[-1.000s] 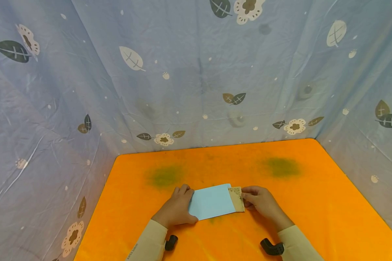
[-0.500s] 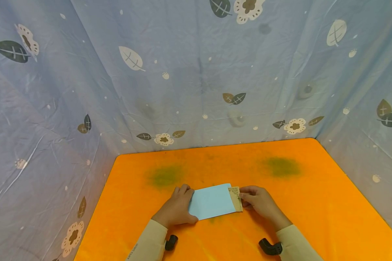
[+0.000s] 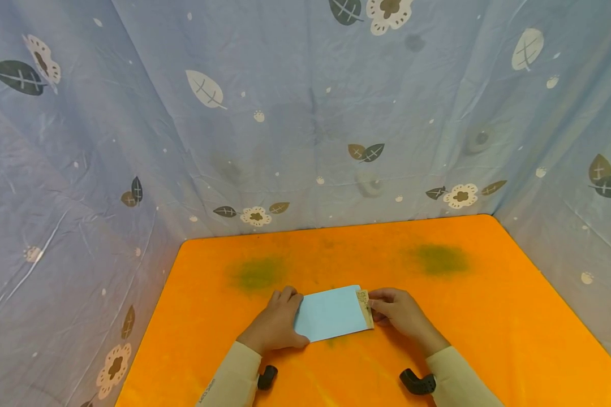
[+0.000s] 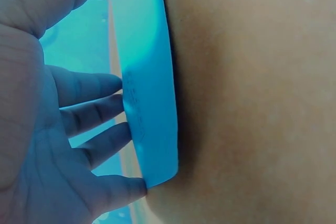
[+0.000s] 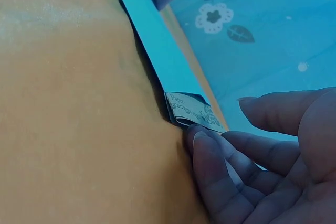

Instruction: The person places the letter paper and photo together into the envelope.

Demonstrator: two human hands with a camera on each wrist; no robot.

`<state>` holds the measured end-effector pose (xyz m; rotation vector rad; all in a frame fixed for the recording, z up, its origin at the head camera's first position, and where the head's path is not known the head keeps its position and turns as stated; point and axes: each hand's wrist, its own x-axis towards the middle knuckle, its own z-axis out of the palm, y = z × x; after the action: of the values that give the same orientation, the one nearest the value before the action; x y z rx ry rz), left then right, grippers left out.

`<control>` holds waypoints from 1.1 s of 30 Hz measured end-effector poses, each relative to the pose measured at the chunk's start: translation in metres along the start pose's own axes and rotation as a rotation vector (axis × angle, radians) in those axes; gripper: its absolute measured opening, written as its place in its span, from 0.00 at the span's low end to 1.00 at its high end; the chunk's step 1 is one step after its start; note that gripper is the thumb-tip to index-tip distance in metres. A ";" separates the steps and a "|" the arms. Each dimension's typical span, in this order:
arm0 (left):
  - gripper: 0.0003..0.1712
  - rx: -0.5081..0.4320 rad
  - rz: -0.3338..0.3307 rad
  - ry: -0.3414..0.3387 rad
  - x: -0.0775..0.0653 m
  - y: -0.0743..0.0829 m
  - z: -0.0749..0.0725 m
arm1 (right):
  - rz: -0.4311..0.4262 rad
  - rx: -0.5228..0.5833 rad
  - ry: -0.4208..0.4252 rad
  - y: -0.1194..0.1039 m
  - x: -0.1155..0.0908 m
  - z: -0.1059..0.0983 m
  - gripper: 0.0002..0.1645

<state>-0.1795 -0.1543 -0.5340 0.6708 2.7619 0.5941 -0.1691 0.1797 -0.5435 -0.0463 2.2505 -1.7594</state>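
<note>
A light blue envelope [image 3: 331,314] lies on the table, slightly slanted, between the two hands. The left hand [image 3: 277,321] grips its left end, thumb at the near edge and fingers at the far edge. In the left wrist view, the fingertips of the left hand [image 4: 68,129] touch the envelope's [image 4: 149,98] edge. A folded tan printed paper [image 3: 365,309] sticks out of the open right end as a narrow strip. The right hand [image 3: 402,314] pinches the paper's outer edge. Printed lettering shows on the folded paper [image 5: 191,107] in the right wrist view; its remainder is hidden inside the envelope.
The orange tabletop [image 3: 224,345] carries two greenish patches towards the back. A pale blue curtain [image 3: 305,113] with leaves and flowers encloses the back and sides. Black devices [image 3: 417,382] sit at both wrists.
The right hand has moved left with the folded paper, which has slid further into the envelope, so a narrower strip shows. The left hand and envelope have stayed in place.
</note>
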 end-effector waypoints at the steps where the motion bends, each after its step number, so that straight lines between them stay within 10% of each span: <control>1: 0.52 0.002 -0.001 0.000 0.000 0.000 0.000 | -0.003 0.000 -0.007 0.000 0.001 0.000 0.24; 33: 0.54 0.018 -0.004 -0.003 -0.002 0.002 -0.001 | 0.029 -0.013 -0.054 -0.009 0.015 0.010 0.24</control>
<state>-0.1779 -0.1543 -0.5318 0.6697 2.7685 0.5681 -0.1824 0.1648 -0.5400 -0.0633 2.2131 -1.7087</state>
